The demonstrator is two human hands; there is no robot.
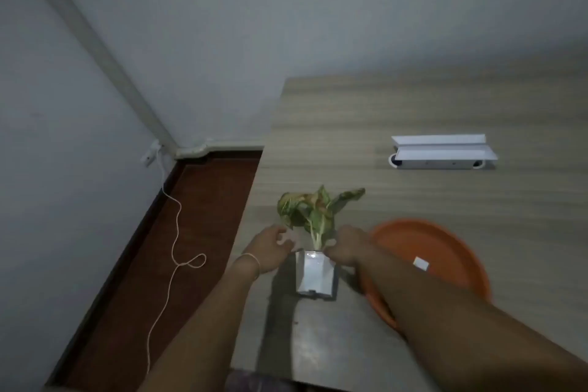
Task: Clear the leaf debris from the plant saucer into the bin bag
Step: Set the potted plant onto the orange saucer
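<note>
Hands flank the white plant pot [315, 275] on the worktop [445, 99]: the left hand [270, 250] just beside its rim, fingers loosely spread and empty, the right hand [345, 248] curled on the rim's other side. The orange plant saucer [439, 245] lies free just beside it, seemingly only a white scrap [421, 263] inside. No bin bag shows, so clearing seems barely begun.

A wood-grain table [413, 105] is carrying three things. A white pot [315, 277] with a leafy plant is standing near its left edge. Just right of the pot an orange saucer [423, 248] is lying flat. Well beyond the pot, a white box [444, 154] is resting.
</note>
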